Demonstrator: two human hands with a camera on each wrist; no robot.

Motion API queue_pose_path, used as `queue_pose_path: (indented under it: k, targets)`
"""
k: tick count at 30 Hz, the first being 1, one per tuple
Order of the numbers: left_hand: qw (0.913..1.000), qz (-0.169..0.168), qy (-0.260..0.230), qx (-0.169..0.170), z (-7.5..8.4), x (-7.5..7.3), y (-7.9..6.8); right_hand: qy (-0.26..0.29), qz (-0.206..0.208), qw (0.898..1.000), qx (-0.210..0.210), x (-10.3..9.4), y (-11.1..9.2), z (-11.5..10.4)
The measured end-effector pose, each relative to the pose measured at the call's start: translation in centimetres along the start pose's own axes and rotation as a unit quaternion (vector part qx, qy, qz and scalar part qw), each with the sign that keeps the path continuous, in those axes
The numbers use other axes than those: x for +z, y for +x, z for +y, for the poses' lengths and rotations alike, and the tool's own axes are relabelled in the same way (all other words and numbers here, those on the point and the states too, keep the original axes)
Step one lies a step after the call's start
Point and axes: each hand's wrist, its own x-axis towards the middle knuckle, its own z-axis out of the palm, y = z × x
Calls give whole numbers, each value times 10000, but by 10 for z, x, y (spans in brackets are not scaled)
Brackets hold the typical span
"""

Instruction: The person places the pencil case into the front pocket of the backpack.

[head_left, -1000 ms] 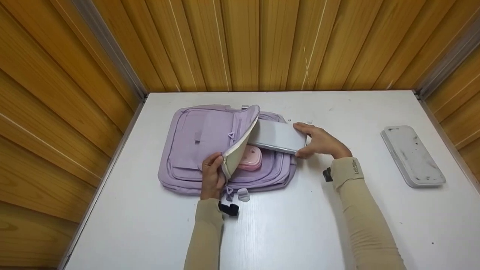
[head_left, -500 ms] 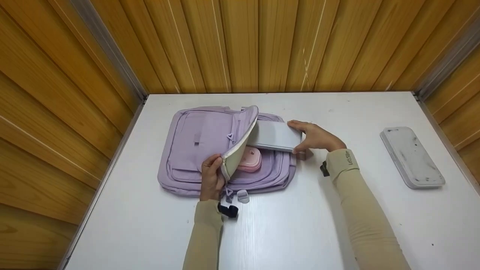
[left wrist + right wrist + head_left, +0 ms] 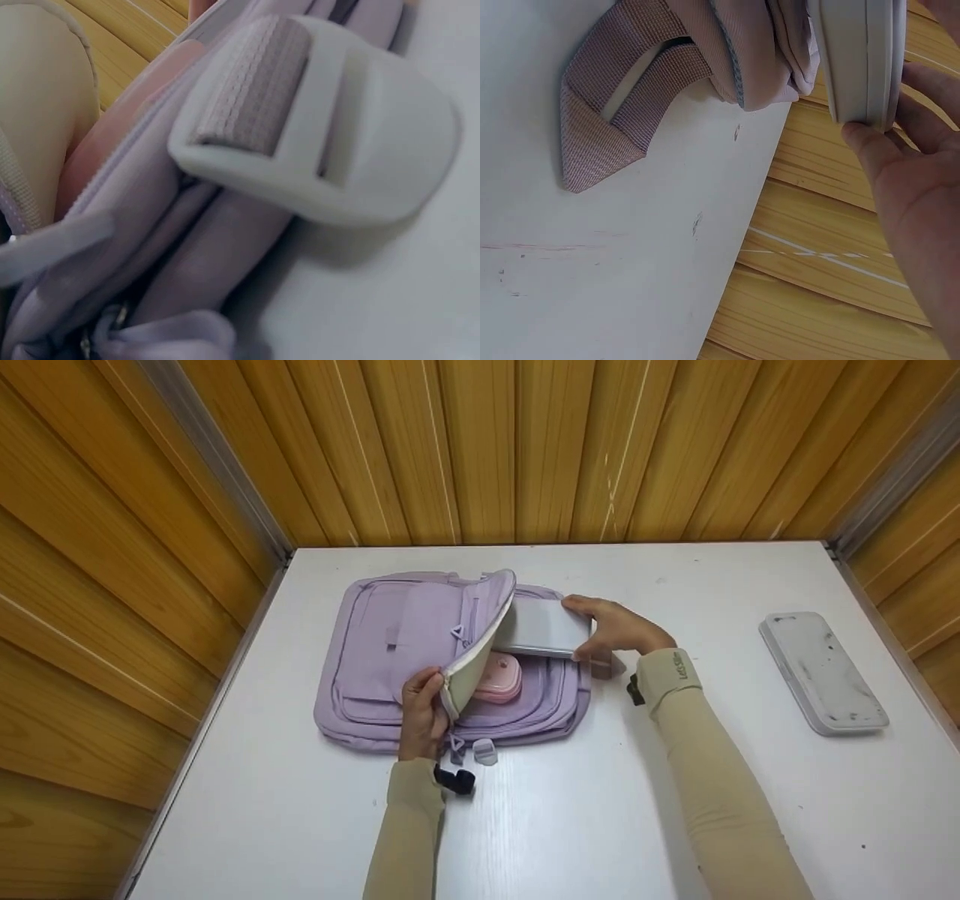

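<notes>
Left hand (image 3: pixel 421 716) pinches the flap (image 3: pixel 468 681) of the bag (image 3: pixel 551 697); right hand (image 3: pixel 621 628) grips the case (image 3: pixel 544 626), which I see reaching from it to behind the flap. Between the hands lies a pink box (image 3: pixel 502 676).

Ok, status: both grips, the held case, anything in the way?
Left grip pinches flap of purple bag. Right grip holds grey case, partly under flap. Pink case alongside, not clearly blocking.

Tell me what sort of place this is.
Likely a small work booth: a white table, wood-grain panels on three visible sides, and grey metal-looking strips at the corners.
</notes>
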Motion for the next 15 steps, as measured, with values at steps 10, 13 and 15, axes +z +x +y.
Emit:
queue_pose_path:
  k: [10, 13, 15]
  targets:
    - [10000, -78, -38, -2, 1, -1, 0, -22, 19, 10000, -59, 5, 7, -6]
    - [9999, -76, -102, -50, 1, -1, 0, 10, -14, 10000, -9, 8, 7, -3]
    - [9998, -101, -155, -84, 2, 0, 0, 5, -20, 10000, 27, 10, 6, -1]
